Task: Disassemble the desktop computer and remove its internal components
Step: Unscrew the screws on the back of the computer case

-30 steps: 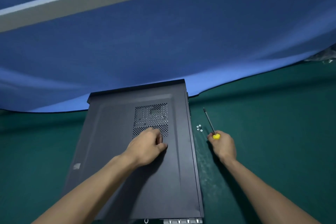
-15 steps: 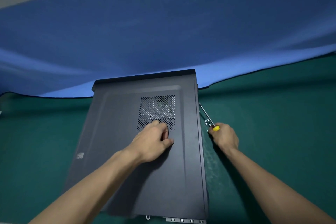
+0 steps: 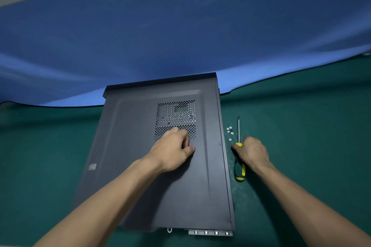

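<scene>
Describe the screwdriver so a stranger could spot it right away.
Find the black computer case lying flat on the green table. Just off its right edge, by the right hand, lies the screwdriver: thin metal shaft, yellow-and-green handle, unlike the tiny silver screws beside it.

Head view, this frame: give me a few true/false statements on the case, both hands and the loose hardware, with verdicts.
1. The side panel is still on the computer case. True.
2. The left hand rests on the panel, fingers at the vent grille. True.
3. The screwdriver lies on top of the case. False: it lies on the green mat, right of the case.
4. The right hand is at the screwdriver's handle. True.
5. The loose screws sit left of the case. False: they are right of it, beside the screwdriver shaft.
</scene>
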The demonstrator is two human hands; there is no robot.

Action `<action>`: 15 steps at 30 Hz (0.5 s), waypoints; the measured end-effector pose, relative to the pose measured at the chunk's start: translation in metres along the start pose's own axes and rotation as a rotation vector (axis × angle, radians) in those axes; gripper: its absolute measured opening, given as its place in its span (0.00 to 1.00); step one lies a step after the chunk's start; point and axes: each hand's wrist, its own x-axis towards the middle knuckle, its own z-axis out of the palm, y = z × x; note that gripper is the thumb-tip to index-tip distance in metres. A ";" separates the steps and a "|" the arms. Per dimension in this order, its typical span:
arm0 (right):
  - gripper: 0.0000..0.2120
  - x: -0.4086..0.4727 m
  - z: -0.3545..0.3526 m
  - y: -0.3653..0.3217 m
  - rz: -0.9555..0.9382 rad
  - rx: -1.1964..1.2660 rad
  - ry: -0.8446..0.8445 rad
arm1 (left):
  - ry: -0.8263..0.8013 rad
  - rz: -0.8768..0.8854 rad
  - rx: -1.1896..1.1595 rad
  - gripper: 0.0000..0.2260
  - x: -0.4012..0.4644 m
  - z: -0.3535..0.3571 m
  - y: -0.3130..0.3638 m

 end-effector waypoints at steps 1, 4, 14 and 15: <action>0.16 -0.003 0.000 -0.001 0.000 -0.006 0.008 | 0.009 -0.001 -0.009 0.11 0.000 0.000 0.000; 0.17 -0.017 -0.004 -0.005 -0.018 0.028 0.114 | 0.051 -0.013 -0.038 0.10 -0.006 0.003 0.002; 0.13 -0.129 -0.027 -0.060 -0.246 0.560 0.284 | 0.127 -0.097 -0.176 0.11 -0.077 0.005 -0.017; 0.13 -0.145 -0.022 -0.066 -0.255 0.596 0.254 | 0.130 -0.103 -0.186 0.11 -0.088 0.006 -0.023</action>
